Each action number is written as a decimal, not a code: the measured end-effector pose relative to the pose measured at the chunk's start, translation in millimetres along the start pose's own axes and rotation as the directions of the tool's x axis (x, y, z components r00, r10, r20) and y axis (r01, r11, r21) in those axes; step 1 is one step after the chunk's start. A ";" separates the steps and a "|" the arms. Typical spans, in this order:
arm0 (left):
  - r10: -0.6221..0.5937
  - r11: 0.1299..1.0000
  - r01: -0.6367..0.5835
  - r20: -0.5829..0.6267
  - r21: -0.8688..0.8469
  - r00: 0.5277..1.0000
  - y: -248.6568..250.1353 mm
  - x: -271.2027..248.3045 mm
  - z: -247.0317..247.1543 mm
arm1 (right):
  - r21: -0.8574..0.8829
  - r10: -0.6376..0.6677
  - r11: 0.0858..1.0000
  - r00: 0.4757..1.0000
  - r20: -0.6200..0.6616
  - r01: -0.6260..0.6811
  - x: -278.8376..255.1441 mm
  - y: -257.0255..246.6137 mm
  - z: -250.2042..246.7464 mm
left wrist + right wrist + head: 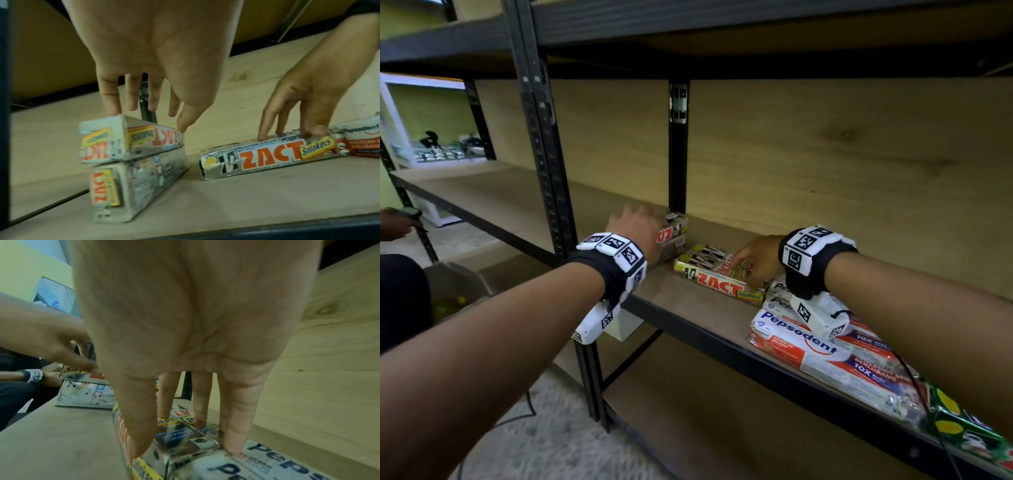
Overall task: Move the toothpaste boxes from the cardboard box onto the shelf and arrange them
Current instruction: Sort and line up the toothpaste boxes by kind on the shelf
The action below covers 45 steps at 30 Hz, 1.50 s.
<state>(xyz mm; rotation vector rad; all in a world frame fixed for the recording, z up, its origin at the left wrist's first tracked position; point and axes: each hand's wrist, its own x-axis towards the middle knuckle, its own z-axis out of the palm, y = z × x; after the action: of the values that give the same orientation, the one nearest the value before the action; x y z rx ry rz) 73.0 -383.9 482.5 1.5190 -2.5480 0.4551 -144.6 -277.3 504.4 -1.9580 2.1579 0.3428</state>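
On the shelf [524, 205], we see the left hand [635, 228] spread over a two-high stack of Zact boxes [131, 155], fingertips [112, 107] on the top box's far edge and thumb at its near corner. The right hand [755, 257] rests straight fingers on the flat Zact boxes [719, 279] lying beside the Pepsodent boxes [801, 342]. Neither hand is clamped on anything; both only touch.

We judge the step to be squaring up the rows. To do it well, we would steady the stack from above, since its top box sits skewed over the lower one, nudge it true, then slide the flat boxes flush against their neighbours without riding over the Pepsodent ends.

The left wrist view shows the stack's skew and both hands' contact, hidden from the head camera by the left hand's back. The right wrist view shows the right fingers reaching down to the seam between Zact and Pepsodent. Only the head view shows a grey bin [457, 284] lower left; whether that is the cardboard box, we cannot tell.
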 end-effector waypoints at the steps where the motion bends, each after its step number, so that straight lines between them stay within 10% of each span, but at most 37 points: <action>1: -0.034 0.999 0.034 -0.003 -0.012 0.999 -7.5 -2.6 -1.0 | -0.017 -0.004 1.000 1.000 -0.001 0.004 -0.7 -0.8 0.1; 16: -0.275 0.741 0.279 0.102 -0.611 0.956 -47.4 -17.1 2.7 | -0.005 0.003 1.000 0.998 -0.062 -0.003 -3.7 -2.2 9.3; 20: -0.232 0.208 0.201 0.151 -0.957 0.961 -32.0 -28.2 -1.4 | 0.151 -0.052 0.986 0.986 -0.158 0.076 -16.2 -7.3 9.0; 24: -0.104 -0.250 0.146 0.176 -0.957 0.979 -5.6 -37.3 -11.9 | 0.456 -0.066 0.858 0.933 -0.354 0.234 -27.8 -18.7 0.0; 28: 0.021 -0.531 0.130 0.140 -0.838 0.990 24.1 -44.6 -27.2 | 0.710 0.005 0.596 0.883 -0.470 0.375 -38.4 -33.2 -8.4; 37: 0.148 -0.515 0.199 0.142 -0.834 0.979 55.9 -56.4 -36.8 | 0.809 0.113 0.355 0.837 -0.535 0.469 -50.2 -41.4 -7.7; 45: -0.056 -0.668 0.039 0.103 -0.743 0.993 32.4 -51.3 -33.6 | 0.761 0.024 0.534 0.893 -0.449 0.369 -68.9 -25.2 -7.0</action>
<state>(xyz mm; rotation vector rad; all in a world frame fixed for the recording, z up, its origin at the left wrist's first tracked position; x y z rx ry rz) 68.1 -315.7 494.3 0.4606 -1.0945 -1.7210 -112.7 -216.5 531.3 -1.6622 1.7092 -1.0693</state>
